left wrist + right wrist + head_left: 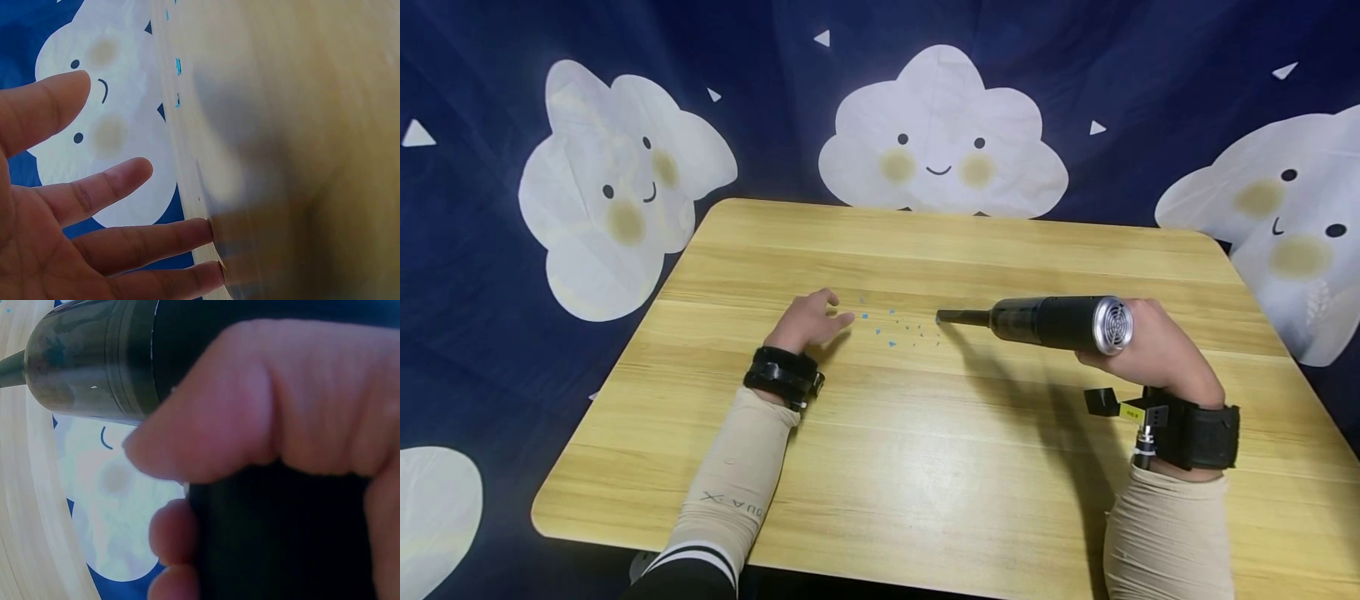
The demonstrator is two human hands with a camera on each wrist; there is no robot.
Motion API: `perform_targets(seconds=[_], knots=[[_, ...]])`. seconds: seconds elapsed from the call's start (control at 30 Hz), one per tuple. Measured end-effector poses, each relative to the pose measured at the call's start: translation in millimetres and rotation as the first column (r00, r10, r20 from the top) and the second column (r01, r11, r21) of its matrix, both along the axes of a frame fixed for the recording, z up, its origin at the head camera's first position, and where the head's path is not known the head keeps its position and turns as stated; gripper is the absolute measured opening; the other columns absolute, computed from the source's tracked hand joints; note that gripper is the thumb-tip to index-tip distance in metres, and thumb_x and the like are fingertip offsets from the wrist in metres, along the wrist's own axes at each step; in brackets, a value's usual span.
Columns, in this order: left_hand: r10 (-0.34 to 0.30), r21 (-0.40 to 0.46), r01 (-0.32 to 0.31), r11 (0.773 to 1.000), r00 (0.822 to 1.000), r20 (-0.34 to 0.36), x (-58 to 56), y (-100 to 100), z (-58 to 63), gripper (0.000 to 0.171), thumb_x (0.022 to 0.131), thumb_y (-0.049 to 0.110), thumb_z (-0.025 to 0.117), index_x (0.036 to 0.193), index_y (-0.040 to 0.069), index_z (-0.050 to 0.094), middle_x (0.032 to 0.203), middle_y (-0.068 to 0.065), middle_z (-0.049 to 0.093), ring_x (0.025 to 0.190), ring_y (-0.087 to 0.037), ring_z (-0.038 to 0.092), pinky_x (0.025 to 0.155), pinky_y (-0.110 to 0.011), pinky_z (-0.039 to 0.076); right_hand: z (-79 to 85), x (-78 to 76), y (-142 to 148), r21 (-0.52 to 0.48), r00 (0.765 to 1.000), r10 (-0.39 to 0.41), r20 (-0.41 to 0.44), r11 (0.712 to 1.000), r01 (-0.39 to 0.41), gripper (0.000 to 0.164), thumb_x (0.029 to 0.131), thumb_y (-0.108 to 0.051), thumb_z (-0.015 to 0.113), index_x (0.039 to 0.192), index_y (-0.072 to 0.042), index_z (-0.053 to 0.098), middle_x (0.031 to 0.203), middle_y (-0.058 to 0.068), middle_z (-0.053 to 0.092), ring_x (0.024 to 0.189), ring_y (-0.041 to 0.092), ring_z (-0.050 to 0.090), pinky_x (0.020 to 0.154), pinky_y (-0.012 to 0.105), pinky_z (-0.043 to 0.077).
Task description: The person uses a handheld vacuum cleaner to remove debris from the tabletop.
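My right hand (1157, 350) grips the handle of a black handheld vacuum cleaner (1052, 322), its thumb and fingers wrapped round the grip in the right wrist view. A clear dust cup (87, 362) sits behind the narrow nozzle (964, 317), which points left and down with its tip close over the table. Left of that tip lie small blue scraps (892, 343) and several dark crumbs (921, 335). Beside the scraps, my left hand (808, 321) is held with fingers spread and nothing in them. Its lower fingertips (203, 231) are right at the tabletop.
The light wooden table (865, 458) has rounded corners and stands against a dark blue curtain (760, 50) printed with white clouds. Both wrists wear black straps; the right strap (1198, 433) carries a small camera that juts over the table.
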State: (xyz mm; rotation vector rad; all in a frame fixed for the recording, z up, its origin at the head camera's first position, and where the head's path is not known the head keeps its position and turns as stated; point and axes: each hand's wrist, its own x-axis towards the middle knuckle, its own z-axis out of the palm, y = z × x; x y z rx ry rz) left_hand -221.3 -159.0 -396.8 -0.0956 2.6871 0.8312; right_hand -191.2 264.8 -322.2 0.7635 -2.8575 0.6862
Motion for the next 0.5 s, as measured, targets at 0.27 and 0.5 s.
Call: perform_targets(seconds=[0.27,0.5], knots=[[-0.004,0.001,0.004,1.000,1.000,-0.003,0.5,0.7,0.3,0.055,0.095,0.044,0.053,0.133,0.005,0.044,0.131,-0.024,0.053,0.107,-0.035,0.054,0.096,-0.054,0.044,0.9,0.8,-0.4,0.003,1.000,-0.002,0.007,1.000,0.002,0.026,0.060,-0.009,0.082,0.075,-0.001,0.061,0.062,0.007,0.060,0.054,0.018,0.050,0.048,0.036,0.045],[-0.005,-0.007,0.005,1.000,1.000,-0.008,0.5,0.9,0.3,0.055,0.095,0.044,0.053,0.132,0.005,0.044,0.127,-0.024,0.055,0.104,-0.035,0.055,0.096,-0.053,0.045,1.1,-0.7,1.1,0.001,1.000,0.007,0.015,1.000,-0.007,0.029,0.060,-0.012,0.083,0.076,0.000,0.062,0.063,0.005,0.061,0.055,0.017,0.050,0.048,0.037,0.044]])
